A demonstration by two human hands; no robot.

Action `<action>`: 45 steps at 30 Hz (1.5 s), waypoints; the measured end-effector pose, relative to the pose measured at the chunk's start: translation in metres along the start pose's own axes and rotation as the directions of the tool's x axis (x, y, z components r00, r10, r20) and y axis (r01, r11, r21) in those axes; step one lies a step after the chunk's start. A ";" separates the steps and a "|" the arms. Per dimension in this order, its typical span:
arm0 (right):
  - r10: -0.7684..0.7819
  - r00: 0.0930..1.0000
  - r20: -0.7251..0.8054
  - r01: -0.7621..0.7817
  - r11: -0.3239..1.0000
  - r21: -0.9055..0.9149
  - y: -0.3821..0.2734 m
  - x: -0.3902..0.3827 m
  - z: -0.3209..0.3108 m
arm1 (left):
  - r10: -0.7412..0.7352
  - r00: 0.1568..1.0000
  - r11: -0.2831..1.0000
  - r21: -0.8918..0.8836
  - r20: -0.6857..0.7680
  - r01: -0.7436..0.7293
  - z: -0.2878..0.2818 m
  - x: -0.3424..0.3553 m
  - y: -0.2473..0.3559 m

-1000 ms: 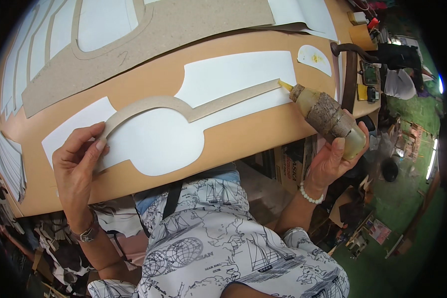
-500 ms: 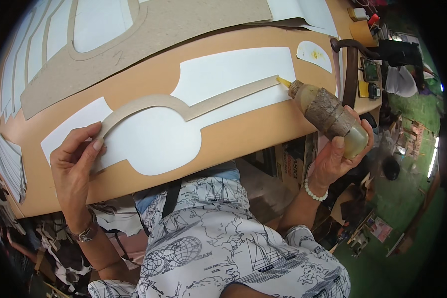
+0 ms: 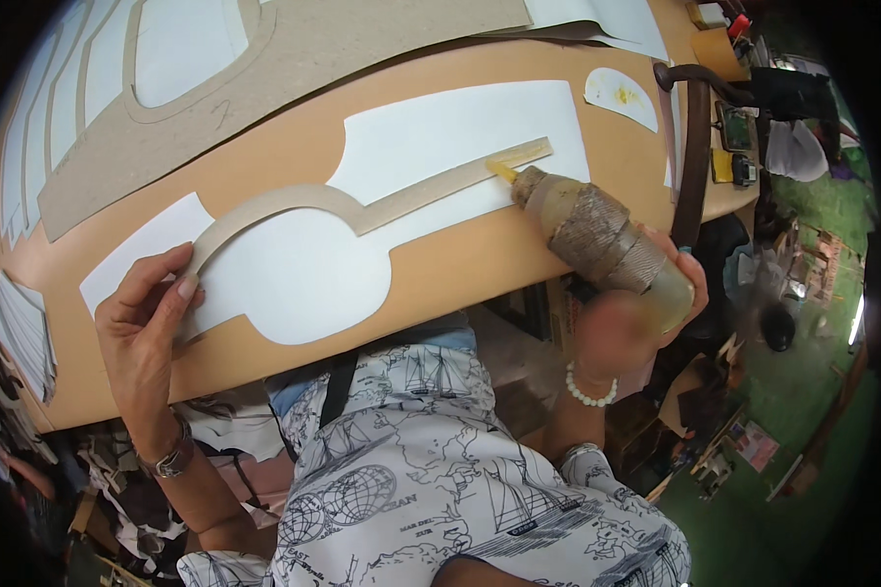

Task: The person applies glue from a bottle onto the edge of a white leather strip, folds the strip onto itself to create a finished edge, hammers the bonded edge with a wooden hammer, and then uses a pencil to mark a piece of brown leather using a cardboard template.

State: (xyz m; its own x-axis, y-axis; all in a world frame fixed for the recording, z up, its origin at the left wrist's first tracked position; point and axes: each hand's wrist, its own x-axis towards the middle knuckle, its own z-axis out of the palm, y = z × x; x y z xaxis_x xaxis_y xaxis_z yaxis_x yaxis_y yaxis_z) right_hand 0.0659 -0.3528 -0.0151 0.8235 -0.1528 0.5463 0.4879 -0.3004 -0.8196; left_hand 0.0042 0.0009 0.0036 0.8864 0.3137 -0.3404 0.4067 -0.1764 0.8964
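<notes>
My left hand pinches the left end of a narrow grey-beige curved strip between thumb and fingers. The strip arches over a rounded part of a white cut-out piece, then runs straight to the right. A wet, shiny yellowish streak lies on its right end. My right hand is wrapped round a tape-bound squeeze bottle, tilted with its yellow nozzle down on the strip, left of the streak. The white piece lies flat on the tan table.
A large grey-beige board with a cut opening covers the table's far side. A small white scrap with yellow smears lies at the right, near a dark curved metal bar. Stacked white sheets sit at the left edge.
My right hand has drawn the bottle leftward along the strip, and a shiny streak now shows behind the nozzle. My left hand keeps its pinch in nearly the same place.
</notes>
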 end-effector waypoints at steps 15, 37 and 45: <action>-0.027 0.980 0.197 -0.017 0.975 0.221 -0.018 -0.048 0.041 | 0.015 1.000 1.000 -0.005 0.009 -0.014 0.002 0.001 0.001; 0.644 0.724 0.247 -0.550 0.323 0.771 -0.027 0.005 -0.049 | 0.499 0.867 0.811 0.357 -0.005 -0.464 0.081 0.026 0.026; 0.476 0.864 -0.161 -0.417 0.858 0.301 -0.042 -0.026 -0.004 | 0.571 0.780 0.796 0.407 -0.256 -0.449 0.031 -0.003 0.016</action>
State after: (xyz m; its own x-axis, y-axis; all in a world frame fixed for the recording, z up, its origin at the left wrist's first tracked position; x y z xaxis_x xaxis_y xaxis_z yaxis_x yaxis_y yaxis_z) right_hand 0.0224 -0.3401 0.0062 0.8978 -0.4265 0.1095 0.1622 0.0892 -0.9827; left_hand 0.0149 -0.0314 0.0100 0.8673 0.3824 0.3187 0.0156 -0.6609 0.7503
